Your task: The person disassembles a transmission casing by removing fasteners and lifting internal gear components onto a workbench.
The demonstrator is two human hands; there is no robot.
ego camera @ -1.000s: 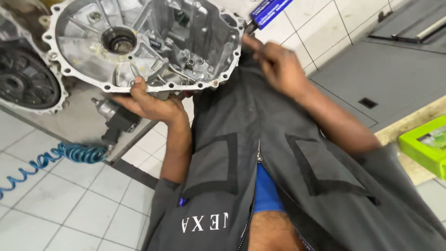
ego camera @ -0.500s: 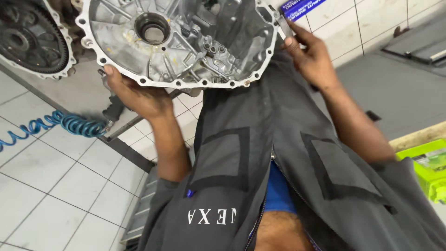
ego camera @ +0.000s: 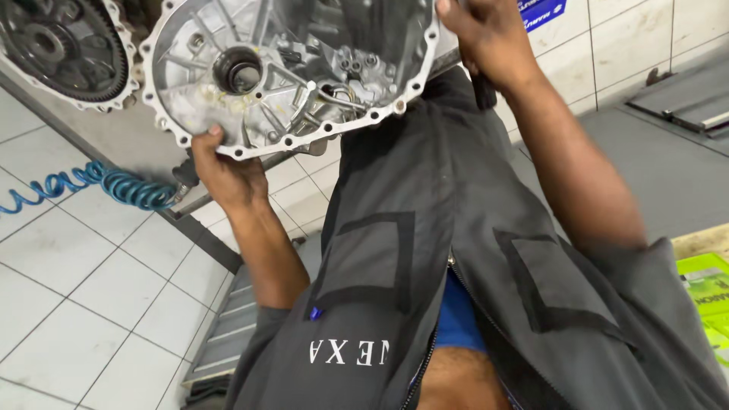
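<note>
Gripping a cast-metal housing: left hand is clasping the lower-left flange, thumb on the bolt-holed rim; right hand is closing on the upper-right edge, fingers partly cut off by the frame. Sitting just left of the left-hand grip is a toothed gear; lying below and left of it, a blue coiled hose on the tiled floor.
</note>
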